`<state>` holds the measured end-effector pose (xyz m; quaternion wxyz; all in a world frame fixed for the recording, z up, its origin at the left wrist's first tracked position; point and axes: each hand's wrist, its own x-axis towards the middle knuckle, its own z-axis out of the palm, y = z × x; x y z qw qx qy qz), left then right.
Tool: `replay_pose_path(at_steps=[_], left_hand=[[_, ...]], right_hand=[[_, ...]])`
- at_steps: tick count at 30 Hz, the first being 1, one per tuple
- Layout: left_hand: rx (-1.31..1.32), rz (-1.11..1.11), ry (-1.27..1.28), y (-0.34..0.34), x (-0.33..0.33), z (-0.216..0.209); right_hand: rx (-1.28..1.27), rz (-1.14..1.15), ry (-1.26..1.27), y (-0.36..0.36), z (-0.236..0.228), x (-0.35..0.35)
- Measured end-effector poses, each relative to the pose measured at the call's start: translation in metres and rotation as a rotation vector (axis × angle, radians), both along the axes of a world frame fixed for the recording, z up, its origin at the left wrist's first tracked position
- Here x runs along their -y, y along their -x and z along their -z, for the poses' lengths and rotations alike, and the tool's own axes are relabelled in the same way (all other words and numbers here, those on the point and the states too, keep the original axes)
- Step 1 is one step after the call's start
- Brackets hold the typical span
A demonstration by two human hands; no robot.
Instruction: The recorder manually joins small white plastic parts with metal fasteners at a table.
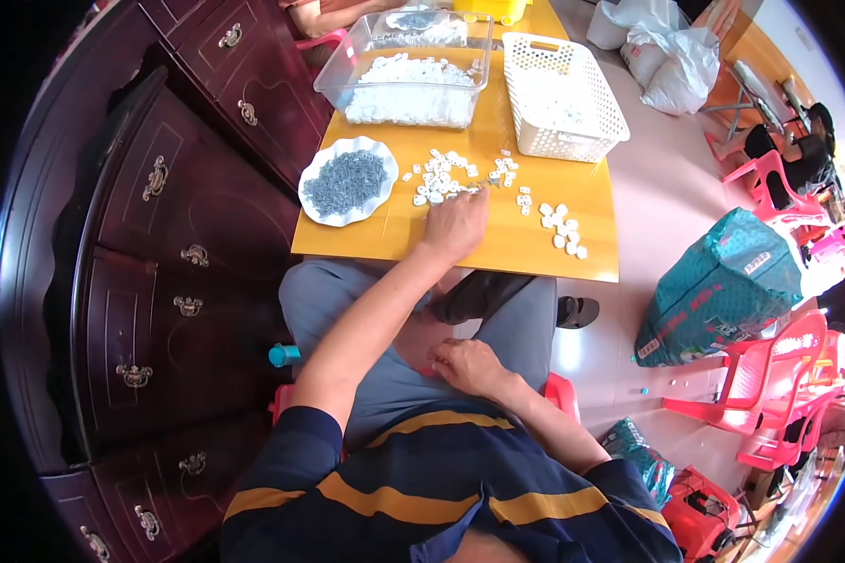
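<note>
My left hand (455, 225) reaches over the yellow table, fingers bent and fingertips close together at the edge of a loose pile of small white plastic pieces (437, 172). Beside those fingertips lie a few thin grey pins (491, 181); whether one is pinched cannot be made out. Held low over my lap, my right hand (469, 366) has its fingers curled in, and whatever is inside them is hidden. Smaller groups of white pieces (504, 171) sit to the right, with rounder white pieces (560, 225) nearer the right edge. A scalloped white plate (385, 202) carries many grey pins (347, 182).
At the back stand a clear plastic bin (333, 80) of white pieces and a white perforated basket (573, 148). Dark wooden drawers (207, 225) flank my left. On the right floor are a teal bag (714, 291) and pink chairs (751, 385). Another person's arm (333, 17) shows beyond the bin.
</note>
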<state>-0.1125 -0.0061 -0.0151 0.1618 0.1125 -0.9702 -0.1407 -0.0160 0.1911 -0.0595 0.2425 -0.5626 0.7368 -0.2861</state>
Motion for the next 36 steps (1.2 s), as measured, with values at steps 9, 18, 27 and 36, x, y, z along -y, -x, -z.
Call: replay_pose_path(at_steps=[9,18,27,36], left_hand=[[-0.216,0.091,0.052,-0.040,-0.008,0.011],[-0.297,0.247,-0.002,-0.085,-0.011,0.002],[-0.414,0.300,0.006,-0.086,-0.011,0.027],[-0.423,0.263,-0.700,-0.112,-0.027,0.013]], right_hand=[[0.043,0.043,0.015,0.009,0.001,0.002],[0.119,0.056,-0.068,0.013,-0.005,0.004],[0.315,0.171,-0.049,0.023,0.006,0.002],[1.531,0.549,0.210,0.053,0.003,0.007]])
